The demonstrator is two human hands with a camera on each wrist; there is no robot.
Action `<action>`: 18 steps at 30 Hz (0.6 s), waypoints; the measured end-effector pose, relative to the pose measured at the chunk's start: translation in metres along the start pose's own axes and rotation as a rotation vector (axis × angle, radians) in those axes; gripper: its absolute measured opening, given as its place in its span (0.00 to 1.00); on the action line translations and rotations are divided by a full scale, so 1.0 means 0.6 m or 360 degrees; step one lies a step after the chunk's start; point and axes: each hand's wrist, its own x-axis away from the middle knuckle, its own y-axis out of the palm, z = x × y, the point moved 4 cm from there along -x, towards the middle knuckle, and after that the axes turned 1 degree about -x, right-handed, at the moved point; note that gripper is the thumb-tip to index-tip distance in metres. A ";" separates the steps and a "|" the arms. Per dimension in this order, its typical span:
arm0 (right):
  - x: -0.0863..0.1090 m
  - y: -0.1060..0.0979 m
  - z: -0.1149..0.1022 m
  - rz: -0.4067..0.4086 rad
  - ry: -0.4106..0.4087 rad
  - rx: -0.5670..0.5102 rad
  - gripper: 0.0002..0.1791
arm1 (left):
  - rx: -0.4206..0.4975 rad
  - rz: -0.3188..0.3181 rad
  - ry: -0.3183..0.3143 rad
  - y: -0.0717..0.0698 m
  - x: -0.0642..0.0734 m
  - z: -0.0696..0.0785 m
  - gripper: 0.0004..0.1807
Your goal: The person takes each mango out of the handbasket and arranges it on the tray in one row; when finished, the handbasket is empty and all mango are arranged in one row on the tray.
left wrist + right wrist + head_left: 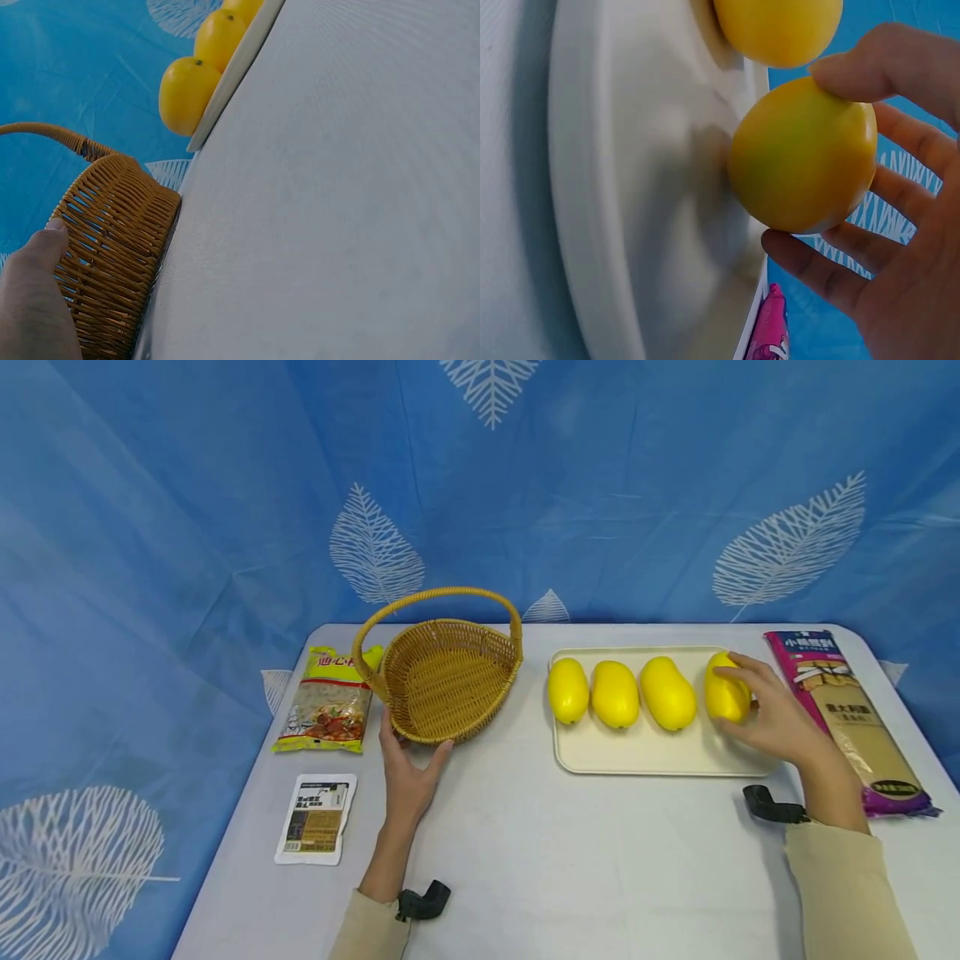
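Note:
A brown wicker basket (450, 685) with an arched handle stands left of centre, with no contents seen inside. My left hand (408, 777) holds its near left side, the thumb (46, 244) against the woven wall; its other fingers are partly hidden. On the cream tray (630, 756) several yellow mangoes lie in a row. My right hand (776, 714) grips the rightmost mango (802, 157), thumb on one side and fingers round the other. Beside it on the tray is another mango (667, 693).
Left of the basket lies a yellow pasta bag (330, 702), with a white flat packet (317, 818) nearer me. A long purple noodle pack (855, 718) lies right of the tray. Behind the white table (570, 860) hangs a blue leaf-patterned cloth (600, 510).

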 end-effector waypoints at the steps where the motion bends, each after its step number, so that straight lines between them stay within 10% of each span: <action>1: -0.001 0.002 0.000 -0.0021 0.0005 -0.0004 0.40 | 0.0010 -0.0001 0.0006 -0.001 0.000 0.008 0.57; 9: -0.004 0.006 -0.001 -0.0120 -0.0028 0.0002 0.43 | 0.0005 -0.0021 0.0026 -0.009 0.002 0.049 0.55; 18: 0.003 0.006 -0.006 -0.0140 -0.0033 0.0100 0.46 | 0.0000 -0.0015 0.0045 0.000 -0.001 -0.016 0.58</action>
